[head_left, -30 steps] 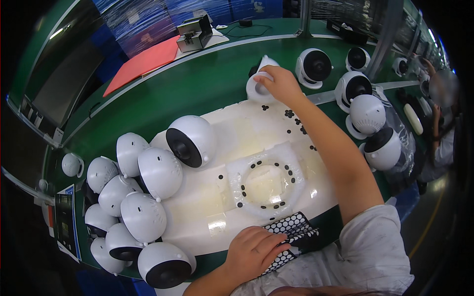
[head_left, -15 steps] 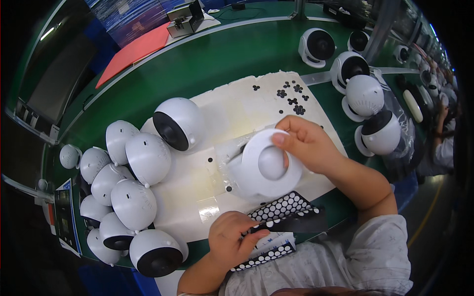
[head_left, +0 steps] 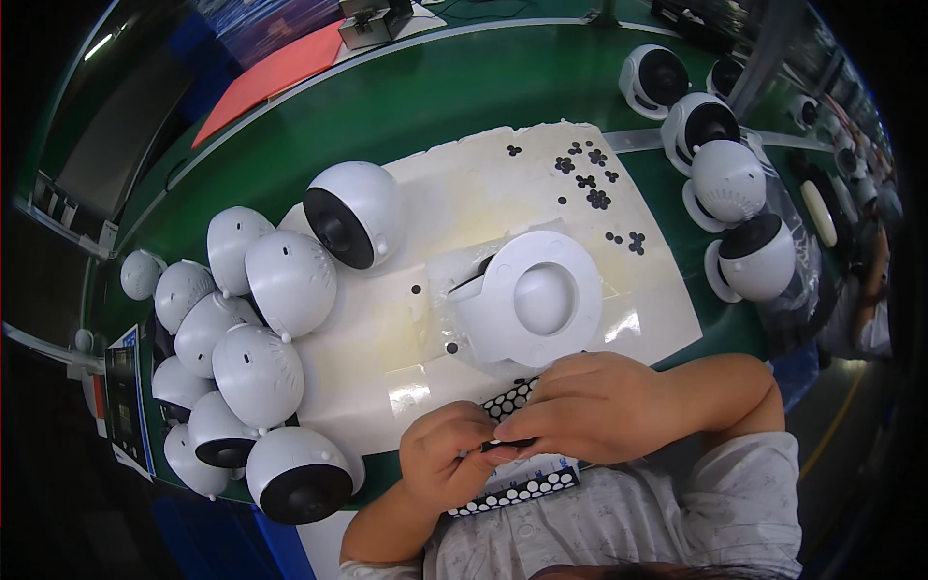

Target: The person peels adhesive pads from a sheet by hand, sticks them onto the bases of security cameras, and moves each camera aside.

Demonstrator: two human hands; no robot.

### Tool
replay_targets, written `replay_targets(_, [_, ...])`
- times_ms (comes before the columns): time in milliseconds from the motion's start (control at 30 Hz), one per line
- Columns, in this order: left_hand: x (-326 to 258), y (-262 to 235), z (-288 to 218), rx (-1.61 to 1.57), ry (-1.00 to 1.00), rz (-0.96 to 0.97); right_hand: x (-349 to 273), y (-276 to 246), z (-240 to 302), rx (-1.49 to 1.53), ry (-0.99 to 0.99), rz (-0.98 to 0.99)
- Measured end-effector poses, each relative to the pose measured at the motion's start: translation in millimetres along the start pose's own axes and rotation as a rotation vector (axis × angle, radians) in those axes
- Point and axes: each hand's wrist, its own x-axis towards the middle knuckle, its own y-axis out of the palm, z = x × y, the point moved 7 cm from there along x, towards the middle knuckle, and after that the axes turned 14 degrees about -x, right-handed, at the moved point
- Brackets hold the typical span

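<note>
My left hand (head_left: 447,459) pinches a black sheet of round white pads (head_left: 507,398) in front of my body. The fingers of my right hand (head_left: 604,406) close on the same sheet, right beside the left fingertips. What lies between the two sets of fingertips is mostly hidden. Just beyond the hands, a white round camera (head_left: 474,324) rests on a clear film on the cardboard (head_left: 454,188), its ring-shaped base (head_left: 583,280) facing up. Neither hand touches it. Another strip with white dots (head_left: 517,493) hangs below the hands, against my shirt.
Several white ball-shaped cameras (head_left: 290,280) crowd the left side; one with a black front (head_left: 338,227) stands at the cardboard's far left. More cameras (head_left: 730,181) line the right. Small black dots (head_left: 599,199) dot the cardboard. A red sheet (head_left: 275,89) lies at the back.
My right hand has let go of the camera's ring base and come down to the dotted sheet beside my left hand. The camera stays lying on the cardboard.
</note>
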Motion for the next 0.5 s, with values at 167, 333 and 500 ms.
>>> replay_targets(167, [0.2,-0.8,-5.0,-0.067,0.132,0.042,0.7,1.6,-2.8,0.155,0.028,-0.017])
replay_targets(333, [0.9,-1.7,-1.8,-0.076,0.061,0.037,3.5,-6.7,-0.3,0.1,-0.046,-0.113])
replay_targets(500, [-6.2,-10.0,1.6,-0.101,0.065,-0.034,0.9,-21.0,0.3,0.201,-0.065,-0.109])
